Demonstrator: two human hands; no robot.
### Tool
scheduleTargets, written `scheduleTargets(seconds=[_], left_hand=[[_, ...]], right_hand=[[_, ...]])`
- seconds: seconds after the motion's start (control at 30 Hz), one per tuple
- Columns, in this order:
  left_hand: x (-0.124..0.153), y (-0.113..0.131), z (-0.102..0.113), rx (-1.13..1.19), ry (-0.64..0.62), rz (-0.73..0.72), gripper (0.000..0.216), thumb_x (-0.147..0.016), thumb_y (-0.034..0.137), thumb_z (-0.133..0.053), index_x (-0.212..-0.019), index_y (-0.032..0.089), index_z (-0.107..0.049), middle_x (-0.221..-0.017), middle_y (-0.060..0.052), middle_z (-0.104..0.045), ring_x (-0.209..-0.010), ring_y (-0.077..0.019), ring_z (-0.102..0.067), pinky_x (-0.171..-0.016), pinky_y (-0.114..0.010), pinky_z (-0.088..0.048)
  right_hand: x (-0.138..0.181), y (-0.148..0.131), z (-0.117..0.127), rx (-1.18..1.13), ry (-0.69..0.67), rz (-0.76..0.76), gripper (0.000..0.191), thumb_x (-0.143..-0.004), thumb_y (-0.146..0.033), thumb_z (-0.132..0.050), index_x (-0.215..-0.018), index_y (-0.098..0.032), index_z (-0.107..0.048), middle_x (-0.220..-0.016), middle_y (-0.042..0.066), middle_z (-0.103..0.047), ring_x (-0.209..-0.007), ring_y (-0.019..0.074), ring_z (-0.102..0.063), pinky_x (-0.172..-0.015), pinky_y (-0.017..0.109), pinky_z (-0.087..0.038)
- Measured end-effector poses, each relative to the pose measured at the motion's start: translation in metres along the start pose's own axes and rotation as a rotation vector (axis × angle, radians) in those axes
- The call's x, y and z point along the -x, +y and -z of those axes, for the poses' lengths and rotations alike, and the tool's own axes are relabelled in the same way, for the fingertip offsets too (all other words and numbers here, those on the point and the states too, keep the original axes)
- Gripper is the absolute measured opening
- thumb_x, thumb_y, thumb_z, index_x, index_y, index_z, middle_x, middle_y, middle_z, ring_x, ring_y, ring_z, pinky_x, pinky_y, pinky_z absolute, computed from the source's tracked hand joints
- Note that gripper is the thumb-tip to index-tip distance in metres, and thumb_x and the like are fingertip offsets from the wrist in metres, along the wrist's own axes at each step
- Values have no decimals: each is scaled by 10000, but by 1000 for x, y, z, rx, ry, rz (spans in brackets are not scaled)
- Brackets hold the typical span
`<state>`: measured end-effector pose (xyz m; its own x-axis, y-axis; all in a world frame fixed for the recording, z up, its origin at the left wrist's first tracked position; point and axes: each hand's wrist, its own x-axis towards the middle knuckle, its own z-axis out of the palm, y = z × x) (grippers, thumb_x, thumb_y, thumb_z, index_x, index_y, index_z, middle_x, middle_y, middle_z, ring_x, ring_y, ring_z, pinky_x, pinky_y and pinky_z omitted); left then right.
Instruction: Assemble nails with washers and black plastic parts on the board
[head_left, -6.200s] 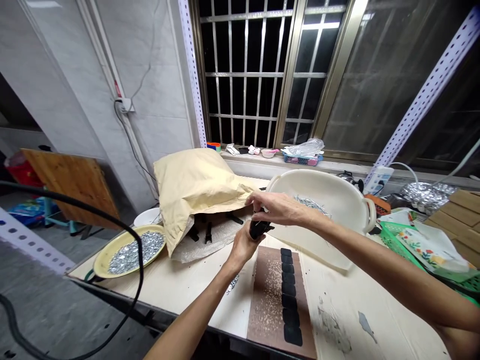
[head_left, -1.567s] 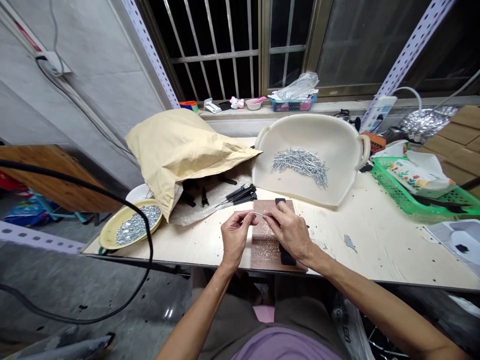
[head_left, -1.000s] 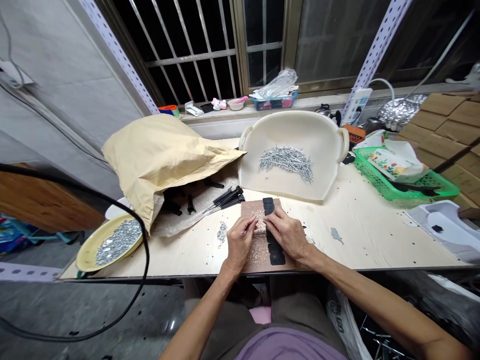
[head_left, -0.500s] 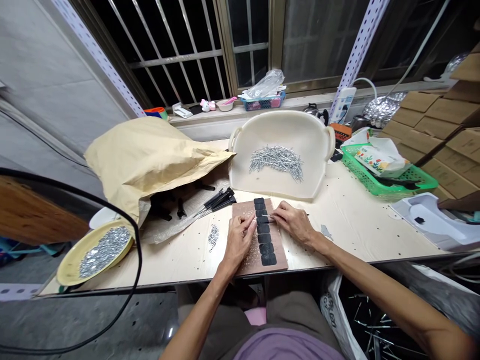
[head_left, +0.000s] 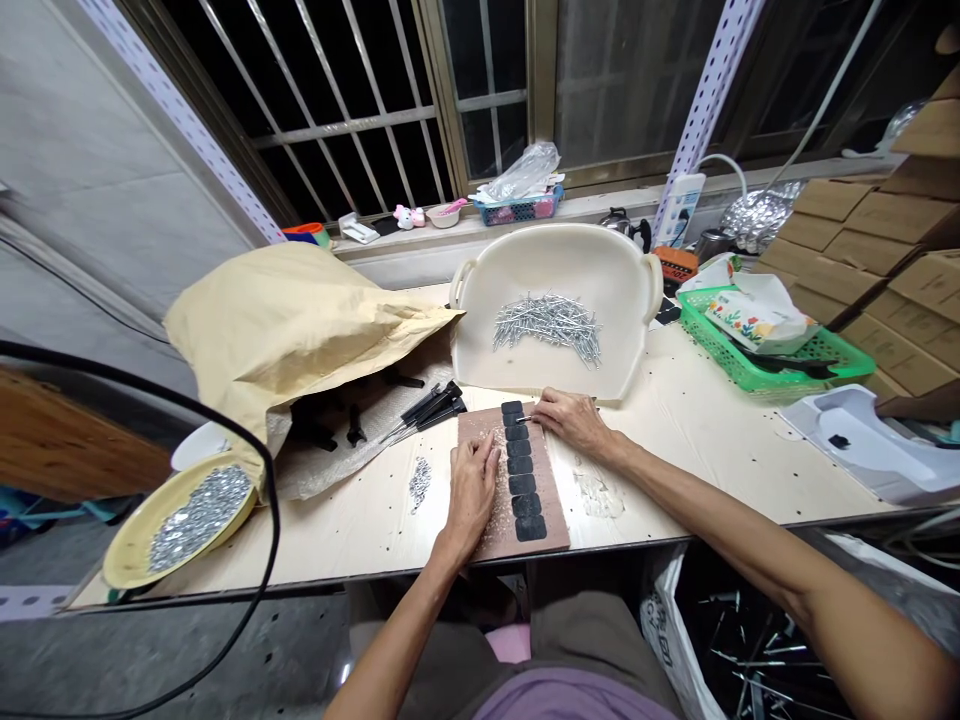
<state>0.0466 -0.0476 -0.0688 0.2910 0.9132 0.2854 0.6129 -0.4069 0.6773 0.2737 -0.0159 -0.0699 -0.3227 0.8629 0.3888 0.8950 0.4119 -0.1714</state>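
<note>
My right hand pinches a thin metal rod, its tip over the upper end of a row of black rounded pads. The pads lie in a column on a brown board with pale specks scattered over it. On the board's left part rests my left hand, thumb and forefinger slightly apart beside the pads, with nothing visible in it. A small heap of shiny metal bits lies left of the board. Behind the board, a white scoop-shaped basin holds a pile of metal pins.
Black-handled tools lie beside a large tan bag. A yellow bowl of small metal pieces stands at the left edge near a black cable. At right are a green basket, a white plastic tray and stacked cartons.
My right hand has moved up the row with the rod. My left hand has drawn back left, away from the pads. The view has shifted slightly.
</note>
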Motion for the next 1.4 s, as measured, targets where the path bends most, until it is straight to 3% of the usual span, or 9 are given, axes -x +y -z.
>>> scheduleTargets(seconds=[0.17, 0.33, 0.63, 0.77, 0.97, 1.07, 1.2, 1.3, 1.4], left_hand=[[-2, 3, -1, -12, -4, -25, 358, -912, 320, -401, -1209, 221, -575, -955, -88, -536, -916, -234, -485, -836, -378, -400], [-13, 7, -6, -126, -9, -77, 324, -911, 302, -397, -1126, 207, -620, -900, -85, -521, -852, -228, -487, -786, -371, -415], [-20, -2, -10, -101, 36, -81, 268, -887, 250, -441, -1044, 196, -651, -878, -78, -540, -858, -228, -501, -783, -362, -416], [-17, -4, -9, -25, 65, -32, 243, -886, 230, -434, -954, 201, -665, -861, -73, -563, -846, -221, -525, -773, -352, -423], [-14, -7, -8, 128, 131, 18, 249, -878, 227, -461, -1036, 199, -652, -899, -75, -584, -863, -212, -557, -789, -340, -438], [-14, -7, -6, 161, 137, 46, 272, -882, 215, -454, -1075, 178, -642, -898, -75, -582, -846, -201, -561, -776, -332, -452], [-12, -7, -3, 168, 155, 61, 276, -888, 217, -446, -1075, 167, -642, -925, -78, -582, -870, -199, -564, -793, -334, -457], [-11, -7, -3, 161, 143, 55, 278, -894, 223, -440, -1069, 162, -647, -927, -81, -580, -886, -203, -566, -805, -342, -457], [-13, -5, -5, 123, 110, 20, 288, -906, 243, -424, -1061, 163, -652, -906, -78, -571, -885, -203, -553, -807, -349, -455]], right_hand=[[0, 0, 1, 2, 11, 37, 324, -954, -369, -386, -864, -198, -646, -829, 9, -550, -694, 92, -478, -550, 216, -227], [-6, -1, 8, 133, 9, 145, 205, -931, -217, -440, -889, -213, -641, -812, 25, -563, -713, 121, -464, -568, 239, -248], [-56, -38, 33, 314, -302, 500, 303, -860, -23, -395, -756, -172, -638, -920, 13, -593, -864, 112, -519, -734, 299, -377], [-70, -53, 26, 255, -401, 582, 299, -741, 35, -520, -664, -236, -622, -908, -21, -596, -895, 110, -512, -769, 286, -399], [-85, -42, 33, 281, -537, 608, 257, -772, -12, -502, -694, -230, -612, -890, -4, -580, -791, 121, -488, -725, 283, -391], [-83, -26, 41, 293, -527, 587, 181, -819, -50, -497, -746, -182, -599, -814, 30, -566, -695, 124, -457, -588, 259, -333], [-55, -7, 38, 124, -327, 388, 244, -936, -260, -416, -840, -179, -626, -795, 33, -547, -624, 113, -431, -493, 229, -228], [-24, 1, 26, -107, -165, 199, 281, -936, -370, -417, -936, -212, -650, -865, 34, -555, -674, 108, -492, -512, 202, -290], [-2, 3, 12, -296, -82, 71, 261, -918, -372, -455, -928, -219, -666, -904, 41, -562, -764, 124, -538, -598, 208, -380]])
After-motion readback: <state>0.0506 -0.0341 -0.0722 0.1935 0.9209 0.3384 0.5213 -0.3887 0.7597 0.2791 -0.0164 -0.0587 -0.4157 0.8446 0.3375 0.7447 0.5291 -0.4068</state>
